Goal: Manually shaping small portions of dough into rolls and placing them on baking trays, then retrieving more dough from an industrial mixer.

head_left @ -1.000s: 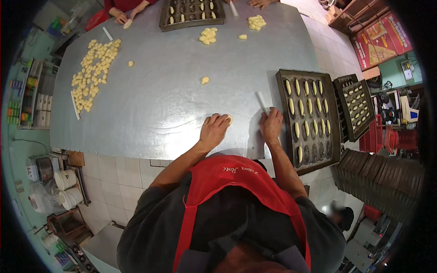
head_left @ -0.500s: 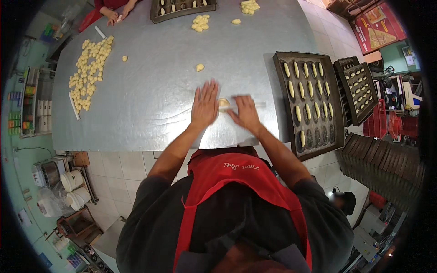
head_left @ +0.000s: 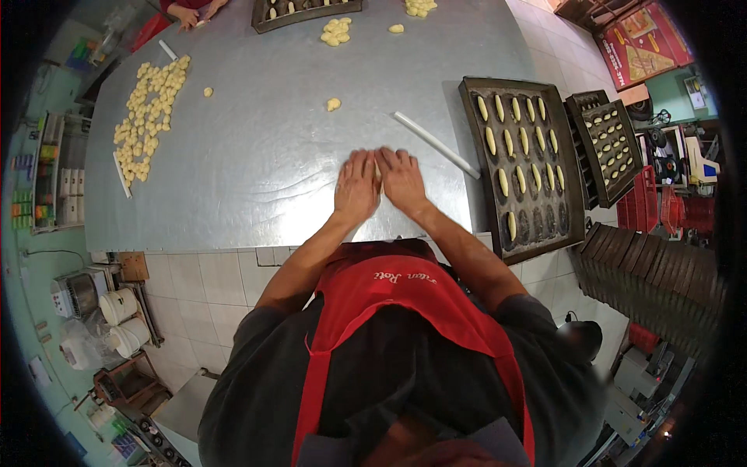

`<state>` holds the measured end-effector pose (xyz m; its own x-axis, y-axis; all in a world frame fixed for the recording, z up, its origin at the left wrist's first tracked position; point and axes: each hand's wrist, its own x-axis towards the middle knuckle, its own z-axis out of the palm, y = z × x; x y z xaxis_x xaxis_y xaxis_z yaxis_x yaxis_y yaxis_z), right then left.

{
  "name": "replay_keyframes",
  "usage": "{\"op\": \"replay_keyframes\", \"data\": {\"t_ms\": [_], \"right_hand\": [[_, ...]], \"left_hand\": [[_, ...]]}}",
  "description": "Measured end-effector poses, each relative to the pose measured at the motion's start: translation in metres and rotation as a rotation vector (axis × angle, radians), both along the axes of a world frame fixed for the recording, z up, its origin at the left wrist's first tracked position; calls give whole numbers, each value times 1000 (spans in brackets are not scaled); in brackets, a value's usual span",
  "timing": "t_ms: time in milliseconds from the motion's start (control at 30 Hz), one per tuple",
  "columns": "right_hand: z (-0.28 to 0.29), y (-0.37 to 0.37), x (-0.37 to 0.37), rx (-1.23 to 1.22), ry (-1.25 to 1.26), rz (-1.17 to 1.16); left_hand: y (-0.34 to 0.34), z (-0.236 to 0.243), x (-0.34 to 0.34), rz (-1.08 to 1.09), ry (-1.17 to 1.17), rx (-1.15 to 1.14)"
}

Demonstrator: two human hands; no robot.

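My left hand [head_left: 356, 187] and my right hand [head_left: 402, 183] are side by side on the steel table [head_left: 257, 187], fingers bent and pressed together over a small dough piece [head_left: 377, 173], mostly hidden beneath them. Just to their right a white rolling pin [head_left: 436, 144] lies diagonally. A lone dough lump [head_left: 333, 104] sits beyond my hands. The large baking tray [head_left: 494, 237] at the right holds rows of long shaped dough pieces in oval hollows, some hollows bare. At the left lie many small dough lumps [head_left: 152, 109].
A co-worker's hands [head_left: 187, 17] work at the far edge, near another tray [head_left: 303, 23] and dough clusters [head_left: 336, 31]. Further trays [head_left: 572, 113] stand beyond the right edge, with red crates [head_left: 638, 202] and stacked dark trays [head_left: 646, 272]. Buckets [head_left: 124, 335] are at lower left.
My right hand moved the rolling pin left across the dough, then let it go on the table to the right. Both hands are now closer together, fingers curled over the dough.
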<state>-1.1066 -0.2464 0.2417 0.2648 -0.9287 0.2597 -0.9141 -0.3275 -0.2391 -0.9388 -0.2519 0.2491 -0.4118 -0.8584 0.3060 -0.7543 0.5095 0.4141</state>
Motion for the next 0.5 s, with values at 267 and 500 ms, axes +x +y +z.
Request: {"op": "replay_keyframes", "data": {"t_ms": [267,500], "right_hand": [[24,26,3,84,-76,7],[-6,0,51,52,-142,50]], "left_hand": [[48,9,26,-216,-12,31],[-13,-8,85,77,246,159]]}}
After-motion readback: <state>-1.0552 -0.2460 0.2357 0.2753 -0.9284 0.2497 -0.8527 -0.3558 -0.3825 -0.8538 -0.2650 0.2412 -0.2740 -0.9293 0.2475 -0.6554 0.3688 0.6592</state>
